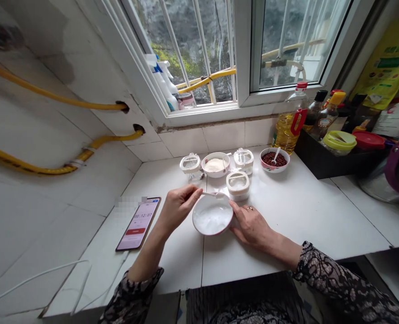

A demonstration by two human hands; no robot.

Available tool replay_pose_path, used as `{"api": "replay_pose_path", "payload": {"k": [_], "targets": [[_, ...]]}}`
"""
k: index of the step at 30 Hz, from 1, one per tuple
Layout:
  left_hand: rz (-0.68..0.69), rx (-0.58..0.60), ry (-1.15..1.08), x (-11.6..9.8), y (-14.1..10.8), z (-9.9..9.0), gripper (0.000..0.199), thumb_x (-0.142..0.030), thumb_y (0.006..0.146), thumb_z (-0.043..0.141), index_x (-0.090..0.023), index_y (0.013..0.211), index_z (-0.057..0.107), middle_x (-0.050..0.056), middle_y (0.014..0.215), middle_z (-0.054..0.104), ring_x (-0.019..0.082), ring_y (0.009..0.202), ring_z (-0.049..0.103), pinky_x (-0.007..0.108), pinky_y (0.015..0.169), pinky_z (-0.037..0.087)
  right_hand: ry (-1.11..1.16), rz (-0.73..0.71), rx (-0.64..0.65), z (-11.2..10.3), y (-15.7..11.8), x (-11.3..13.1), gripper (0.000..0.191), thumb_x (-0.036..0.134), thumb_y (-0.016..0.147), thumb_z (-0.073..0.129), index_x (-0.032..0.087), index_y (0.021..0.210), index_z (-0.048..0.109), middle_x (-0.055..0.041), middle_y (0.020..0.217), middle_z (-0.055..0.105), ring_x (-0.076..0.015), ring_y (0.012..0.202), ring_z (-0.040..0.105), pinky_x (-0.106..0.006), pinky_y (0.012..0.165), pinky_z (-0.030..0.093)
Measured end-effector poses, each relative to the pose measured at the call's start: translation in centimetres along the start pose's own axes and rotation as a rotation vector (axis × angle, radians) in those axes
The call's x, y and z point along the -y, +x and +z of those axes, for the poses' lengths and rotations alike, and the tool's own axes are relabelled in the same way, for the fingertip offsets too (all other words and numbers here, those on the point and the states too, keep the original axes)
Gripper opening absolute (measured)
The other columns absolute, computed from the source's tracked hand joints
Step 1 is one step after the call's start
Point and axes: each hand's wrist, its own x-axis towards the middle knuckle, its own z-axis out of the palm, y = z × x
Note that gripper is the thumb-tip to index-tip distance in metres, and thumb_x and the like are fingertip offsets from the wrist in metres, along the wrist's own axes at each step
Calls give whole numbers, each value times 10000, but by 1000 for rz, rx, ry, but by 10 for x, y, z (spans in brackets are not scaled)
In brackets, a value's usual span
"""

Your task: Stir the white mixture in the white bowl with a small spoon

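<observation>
So the left hand (181,204) has a white spoon (212,195) pinched by the handle, thumb against curled fingers, with the spoon running over the far edge of a white bowl (216,231). Pretty light grip, I'd guess because a small spoon needs control more than muscle. The right hand (255,223) is clamped on the bowl's right side, thumb up near the rim, probably to steady it against the spoon; the mouth looks tipped toward the wearer, which gives a nice view inside. There's some white stuff (213,217) in there, can't tell what exactly, and can't tell if the bowl's base touches the counter (297,211) either. Just past the bowl, a bit right, is a square lidded jar (238,191). Farther back behind the bowl there's another bowl with white grains or powder (215,165), with one clear jar (190,167) and a second clear jar (244,158) flanking it, all close enough for an easy reach, I reckon. Back and well right of the white bowl is a bowl of dark red beans (279,161), its own little spoon (276,155) stuck in, maybe so nothing gets mixed. Left of the white bowl, a phone (139,225) lies face up with a timer showing, presumably so it's readable hands-free.
</observation>
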Motion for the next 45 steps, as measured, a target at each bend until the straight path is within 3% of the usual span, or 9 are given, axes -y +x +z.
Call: {"api": "replay_pose_path", "payload": {"k": [6, 12, 17, 25, 30, 38, 45], "targets": [[-132, 177, 35, 9, -17, -23, 380, -433, 857, 521, -181, 573, 541, -40, 494, 423, 87, 458, 332, 208, 444, 260, -15, 1, -2, -1, 0, 0, 733, 247, 902, 573, 59, 1506, 202, -152, 1015, 678, -287, 892, 618, -428, 785, 520], [-121, 252, 37, 6, -21, -12, 389, -431, 856, 503, -179, 560, 534, -45, 483, 386, 86, 467, 325, 202, 445, 256, -26, -23, -36, -1, 0, -2, 709, 240, 915, 553, 44, 1500, 205, -159, 1003, 675, -281, 870, 606, -416, 760, 514], [-194, 266, -46, 11, -18, -1, 402, -462, 829, 505, -177, 545, 507, -41, 492, 396, 86, 478, 340, 201, 452, 265, -22, -18, -39, 1, -1, -2, 716, 250, 925, 548, 55, 1512, 187, -155, 1006, 674, -277, 868, 608, -411, 760, 504], [-419, 259, -228, 21, -14, -9, 394, -531, 729, 608, -181, 562, 536, -58, 467, 355, 70, 418, 294, 201, 404, 221, -23, -10, -28, 0, 0, -1, 720, 260, 911, 581, 49, 1499, 224, -150, 1000, 674, -275, 870, 611, -410, 764, 512], [-478, 245, -312, 19, -13, -9, 413, -544, 696, 648, -176, 549, 531, -62, 461, 342, 57, 402, 279, 193, 399, 207, -20, -6, -21, 1, 0, -1, 732, 252, 908, 575, 63, 1509, 202, -151, 1018, 678, -280, 882, 616, -413, 769, 517], [-404, 112, -381, 14, -1, -2, 401, -532, 709, 655, -170, 569, 557, -65, 448, 350, 57, 395, 288, 193, 386, 215, -15, -30, -54, 2, -1, -2, 733, 256, 915, 591, 35, 1509, 223, -159, 1008, 671, -274, 880, 612, -404, 769, 516], [-39, -133, -206, -10, 23, 14, 307, -392, 849, 590, -174, 633, 591, -48, 490, 435, 81, 441, 373, 213, 439, 285, -22, -19, -37, 1, 0, -1, 734, 248, 909, 567, 51, 1509, 193, -161, 1031, 680, -284, 879, 616, -418, 766, 517]]}}
